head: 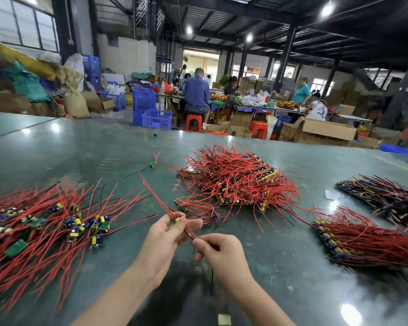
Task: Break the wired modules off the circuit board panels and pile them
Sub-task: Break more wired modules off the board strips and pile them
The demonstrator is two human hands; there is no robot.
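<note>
My left hand (167, 236) pinches a small wired module (178, 219) with a yellow part; its red wires rise up and to the left. My right hand (218, 251) pinches the module's black and red wires (190, 234) just below it, and a black wire hangs past my wrist. A pile of separated modules (45, 222) with red wires lies at the left. Just beyond my hands a partly broken panel piece (198, 209) lies on the table. A heap of panels (238, 180) bristling with red wires sits ahead, and two more panel stacks (362, 241) (386, 196) lie at the right.
The green table (80, 149) carries two stray modules (152, 165) (155, 135) farther out. A scrap of paper (331, 194) lies at the right. Beyond the table edge are blue crates (156, 118), red stools, cardboard boxes and several seated and standing people at other benches.
</note>
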